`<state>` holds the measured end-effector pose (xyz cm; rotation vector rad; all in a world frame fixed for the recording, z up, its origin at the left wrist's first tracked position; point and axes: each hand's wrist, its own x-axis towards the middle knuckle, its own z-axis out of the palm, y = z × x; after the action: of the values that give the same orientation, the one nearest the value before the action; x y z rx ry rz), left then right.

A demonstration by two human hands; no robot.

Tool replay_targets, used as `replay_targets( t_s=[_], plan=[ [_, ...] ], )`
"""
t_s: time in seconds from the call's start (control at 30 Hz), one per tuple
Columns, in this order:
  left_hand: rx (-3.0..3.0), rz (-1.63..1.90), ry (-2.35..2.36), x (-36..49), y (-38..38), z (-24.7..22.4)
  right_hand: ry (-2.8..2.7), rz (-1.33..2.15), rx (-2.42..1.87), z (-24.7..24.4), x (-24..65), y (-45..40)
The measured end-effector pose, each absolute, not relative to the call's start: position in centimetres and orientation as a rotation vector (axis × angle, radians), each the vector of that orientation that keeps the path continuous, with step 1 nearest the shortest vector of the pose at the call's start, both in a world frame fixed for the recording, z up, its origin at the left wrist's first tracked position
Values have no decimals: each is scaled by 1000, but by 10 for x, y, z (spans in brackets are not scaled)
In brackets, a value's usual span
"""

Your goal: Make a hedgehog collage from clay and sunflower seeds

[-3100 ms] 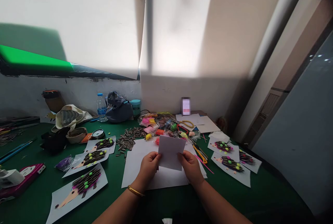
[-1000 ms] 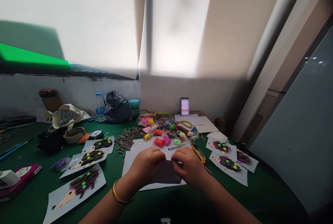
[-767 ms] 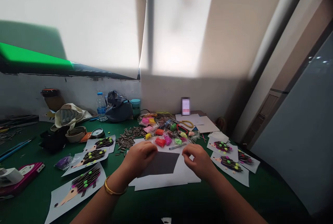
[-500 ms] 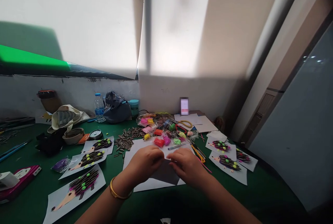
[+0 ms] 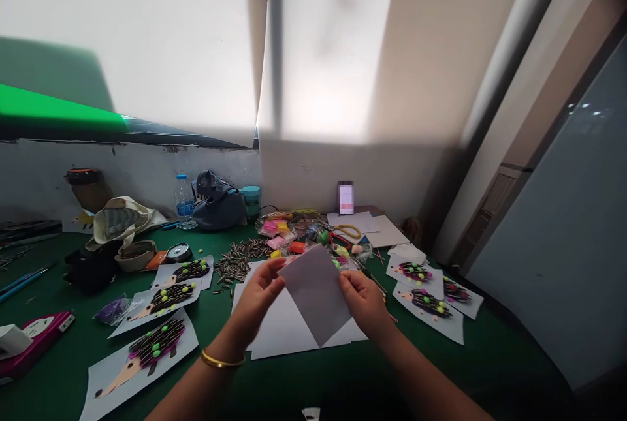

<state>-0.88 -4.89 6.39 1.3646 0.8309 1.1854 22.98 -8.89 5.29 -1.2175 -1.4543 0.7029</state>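
A small pale sheet of paper [image 5: 317, 297] is raised over the table, tilted with one corner pointing up. My right hand [image 5: 365, 300] pinches its right edge between thumb and fingers. At the left corner is my left hand [image 5: 259, 300], fingers behind the paper and thumb by its edge, a gold bangle on the wrist. Beneath the hands lie larger white sheets [image 5: 274, 333]. Behind the raised paper are packets of coloured clay [image 5: 296, 247], partly hidden, and a pile of striped sunflower seeds [image 5: 238, 259].
Hedgehog pictures made with seeds lie at left [image 5: 157, 349] and right [image 5: 431, 303]. Yellow-handled scissors [image 5: 349, 232] rest behind the clay. A phone [image 5: 345, 199] stands by the wall. A water bottle [image 5: 185, 202], blue bag [image 5: 218, 205] and pink power strip [image 5: 49, 343] are leftward.
The small sheet has been lifted and turned from lying low under my hands to standing tilted between them. My left hand has opened out somewhat; my right hand has shifted to the sheet's right edge.
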Motion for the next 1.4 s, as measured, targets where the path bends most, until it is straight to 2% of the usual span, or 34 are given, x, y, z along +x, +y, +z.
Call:
replay_targets(
  t_s=[0.1,0.23,0.33,0.43,0.47,0.53,0.77,0.87,0.97,1.07,1.2,1.4],
  plan=[
    [1008,1014,669,21,-69,43,-1384,789,-1169,45,217,-88],
    [762,1074,836,36,-69,34,-1474,742,-1166,32,222,-81],
    [727,1198,868,29,-51,41,-1599,377,-1444,23,253,-65],
    [709,1293,856,20,-34,41,-1725,22,-2032,16,292,-47],
    [701,1307,847,18,-30,38,-1750,48,-2225,13,303,-43],
    [669,1313,832,17,-25,29,-1765,106,-2317,9,317,-38],
    [567,1368,839,10,-19,11,-1684,97,-2291,18,319,-47],
    [529,1421,820,6,-16,14,-1574,382,-1916,27,306,-58],
    [502,1439,813,4,-16,16,-1476,969,-1389,30,284,-72],
    [495,1419,825,3,-18,15,-1335,1299,-1185,29,260,-86],
    [483,1414,817,1,-19,14,-1289,1431,-1103,26,241,-96],
    [426,1441,795,1,-20,19,-1318,1410,-1172,29,240,-97]
  ],
)
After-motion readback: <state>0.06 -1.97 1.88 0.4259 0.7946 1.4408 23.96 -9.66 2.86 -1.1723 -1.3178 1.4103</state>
